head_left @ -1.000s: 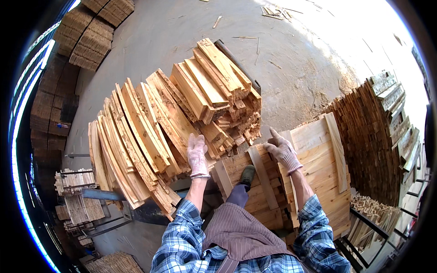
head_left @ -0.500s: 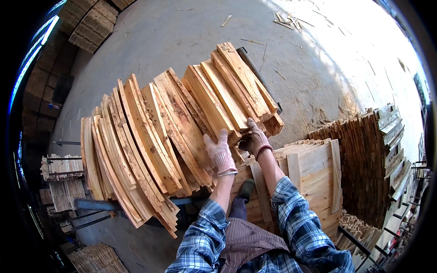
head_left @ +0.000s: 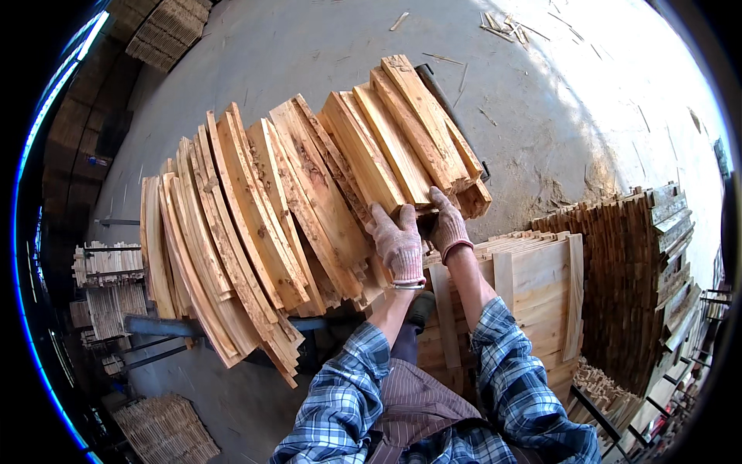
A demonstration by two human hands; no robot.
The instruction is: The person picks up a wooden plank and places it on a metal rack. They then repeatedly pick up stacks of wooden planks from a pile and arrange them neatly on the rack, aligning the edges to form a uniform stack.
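Observation:
A long row of pale wooden boards (head_left: 282, 193) leans in overlapping layers across the middle, near ends toward me. My left hand (head_left: 399, 245), in a light knitted glove, grips the near end of a board (head_left: 359, 151) right of the row's centre, thumb and fingers on either side. Just to its right, my gloved right hand (head_left: 450, 224) is closed at the end of the neighbouring board (head_left: 394, 147). Its thumb lies on top; its other fingers are hidden beneath.
A squared wooden stack (head_left: 533, 290) stands by my right forearm, with a darker, taller board pile (head_left: 618, 286) beyond it. A blue metal bar (head_left: 166, 325) runs under the row's left part. Wood scraps (head_left: 502, 29) litter the grey floor. More bundles (head_left: 166, 429) lie at lower left.
My left hand has moved right and slightly up, from beside the boards onto a board's near end. My right hand has shifted slightly. The whole view has tilted a little.

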